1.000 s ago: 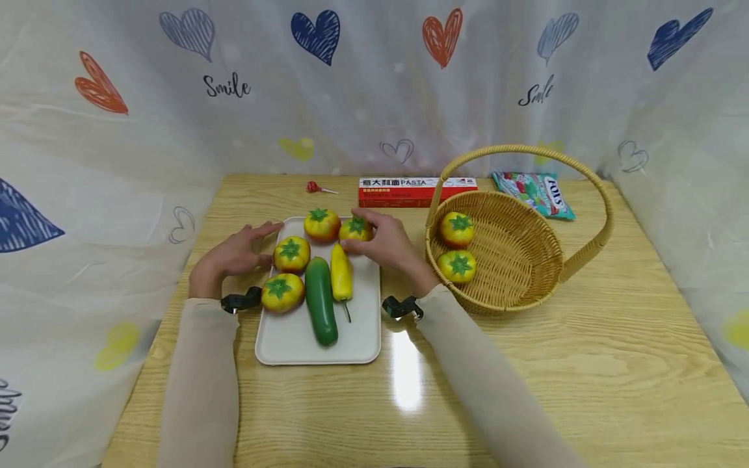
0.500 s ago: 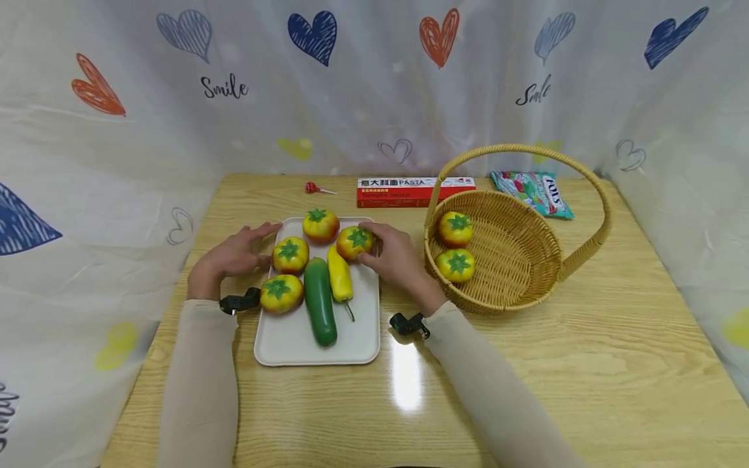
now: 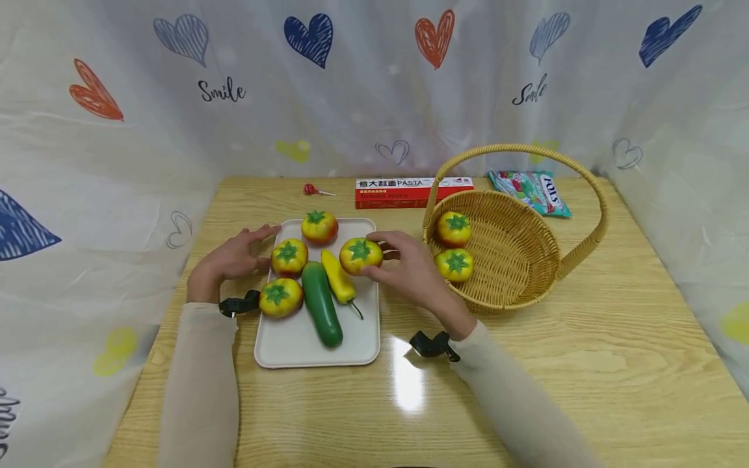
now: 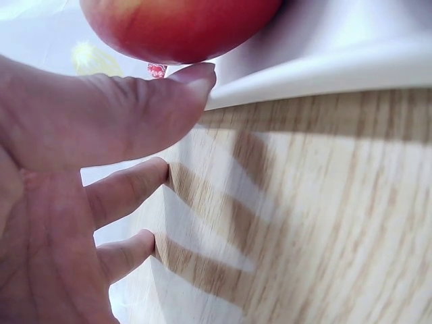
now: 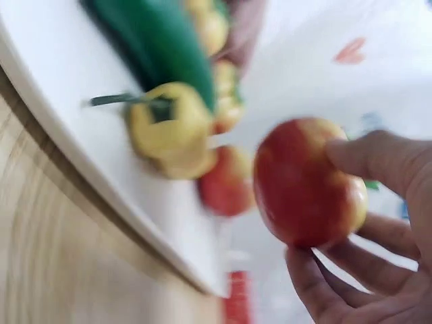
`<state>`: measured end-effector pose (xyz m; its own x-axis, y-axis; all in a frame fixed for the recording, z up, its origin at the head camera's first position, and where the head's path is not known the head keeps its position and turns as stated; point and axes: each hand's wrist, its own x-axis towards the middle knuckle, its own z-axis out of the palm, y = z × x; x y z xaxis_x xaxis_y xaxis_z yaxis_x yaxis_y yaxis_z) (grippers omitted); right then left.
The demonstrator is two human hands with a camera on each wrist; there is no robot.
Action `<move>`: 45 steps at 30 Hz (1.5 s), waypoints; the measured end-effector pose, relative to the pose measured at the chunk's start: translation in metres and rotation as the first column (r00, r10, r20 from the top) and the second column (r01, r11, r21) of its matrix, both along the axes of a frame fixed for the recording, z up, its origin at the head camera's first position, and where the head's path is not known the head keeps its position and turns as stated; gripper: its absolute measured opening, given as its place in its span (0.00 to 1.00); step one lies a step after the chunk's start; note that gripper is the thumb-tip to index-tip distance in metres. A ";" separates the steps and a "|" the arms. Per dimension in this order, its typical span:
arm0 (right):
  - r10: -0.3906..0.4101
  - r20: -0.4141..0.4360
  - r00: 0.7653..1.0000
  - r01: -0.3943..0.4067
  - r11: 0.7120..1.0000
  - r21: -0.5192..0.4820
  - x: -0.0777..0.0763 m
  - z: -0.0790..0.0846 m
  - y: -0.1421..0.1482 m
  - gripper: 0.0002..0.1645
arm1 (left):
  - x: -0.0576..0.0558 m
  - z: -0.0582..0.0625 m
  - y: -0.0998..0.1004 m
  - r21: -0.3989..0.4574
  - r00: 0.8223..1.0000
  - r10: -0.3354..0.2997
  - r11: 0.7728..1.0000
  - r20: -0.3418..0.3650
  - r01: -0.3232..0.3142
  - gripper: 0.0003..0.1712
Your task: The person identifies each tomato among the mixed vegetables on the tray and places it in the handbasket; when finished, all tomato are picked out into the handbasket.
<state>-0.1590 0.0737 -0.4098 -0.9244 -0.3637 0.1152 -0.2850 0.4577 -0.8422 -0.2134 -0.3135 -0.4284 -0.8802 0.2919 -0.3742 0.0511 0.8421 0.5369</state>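
My right hand [image 3: 415, 270] grips a red-and-yellow tomato [image 3: 355, 261] with a green leafy top between thumb and fingers. The right wrist view shows that tomato [image 5: 304, 189] held above the white tray [image 3: 316, 357]. My left hand [image 3: 234, 255] rests at the tray's left edge with fingers spread; its thumb [image 4: 169, 101] lies along the rim, just under a tomato. Still on the tray are a tomato [image 3: 318, 227] at the back, two more down the left side, a green cucumber [image 3: 322, 304] and a yellow pepper [image 3: 338, 276] with a thin stem.
A wicker basket [image 3: 515, 286] with a tall arched handle stands right of the tray, two tomatoes [image 3: 454, 265] inside. Behind are a red pasta box [image 3: 389, 198], a lollipop [image 3: 310, 189] and a green candy bag [image 3: 529, 190]. A heart-print curtain [image 3: 351, 117] surrounds the table.
My right hand has taken hold of the tomato at the tray's back right, lifted it and drawn it slightly nearer. The pepper and cucumber have turned a little. The left hand stays put.
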 end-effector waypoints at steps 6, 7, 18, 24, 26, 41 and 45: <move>0.039 -0.036 0.999 -0.041 0.997 -0.067 0.036 0.029 0.064 0.33 | 0.000 0.000 0.001 -0.006 1.000 0.004 1.000 0.006 -0.004 0.46; 0.032 -0.033 0.999 -0.035 0.996 -0.076 0.040 0.031 0.076 0.33 | 0.000 0.000 0.001 -0.006 1.000 0.005 1.000 0.006 -0.005 0.46; -0.049 -0.080 0.996 0.055 0.995 0.083 0.059 0.038 0.188 0.31 | 0.001 0.000 0.001 -0.017 1.000 0.004 1.000 -0.002 -0.004 0.47; -0.019 -0.003 1.000 0.019 0.969 0.248 0.046 0.029 0.196 0.29 | 0.003 0.000 0.000 -0.007 1.000 0.008 1.000 -0.001 -0.008 0.47; -0.002 0.036 0.999 -0.008 0.960 0.280 0.041 0.024 0.194 0.30 | 0.003 0.000 0.000 -0.004 1.000 0.012 1.000 0.001 -0.012 0.47; -0.047 0.045 0.998 0.033 0.960 0.279 0.014 0.005 0.163 0.32 | 0.001 0.002 0.003 -0.014 1.000 -0.003 1.000 -0.010 0.003 0.46; -0.083 0.047 0.995 0.067 0.960 0.270 0.006 0.001 0.151 0.34 | 0.001 0.001 0.003 -0.017 1.000 -0.002 1.000 -0.007 0.002 0.46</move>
<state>-0.1529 0.2251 -0.4089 -0.9525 -0.3031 -0.0308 -0.1962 0.6873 -0.6993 -0.2123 -0.3109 -0.4275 -0.8821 0.2875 -0.3731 0.0562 0.8508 0.5225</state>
